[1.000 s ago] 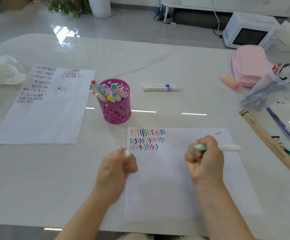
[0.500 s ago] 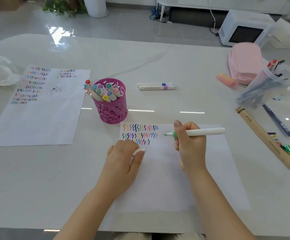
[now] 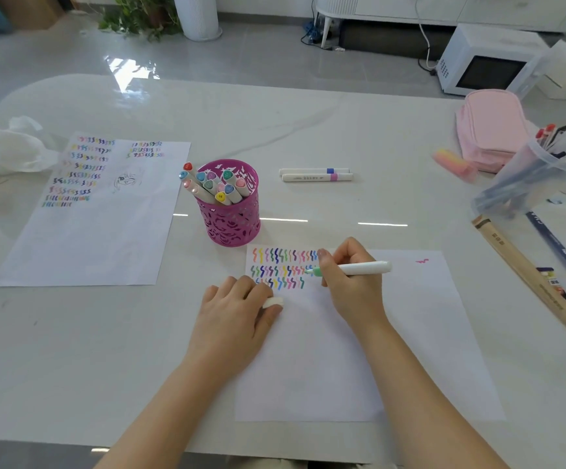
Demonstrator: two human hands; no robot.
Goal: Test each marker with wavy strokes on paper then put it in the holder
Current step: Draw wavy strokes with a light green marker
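My right hand (image 3: 349, 282) grips a white marker (image 3: 363, 267) with a green tip, the tip touching the white paper (image 3: 393, 333) at the right end of the second row of wavy strokes (image 3: 285, 267). My left hand (image 3: 237, 309) lies on the paper's left edge and holds the marker's white cap (image 3: 273, 302). A pink openwork holder (image 3: 232, 214) with several markers in it stands just beyond the paper. Two capped white markers (image 3: 315, 174) lie side by side farther back.
A second sheet (image 3: 85, 231) covered with strokes lies at the left, beside a crumpled white bag (image 3: 7, 150). At the right are a pink pencil case (image 3: 493, 126), a pink eraser (image 3: 454, 163), a clear tub of pens (image 3: 532, 174) and a long wooden box (image 3: 525, 275).
My right hand turned the uncapped marker and lowered its tip onto the paper by the strokes. My left hand came down flat on the paper's edge with the cap.
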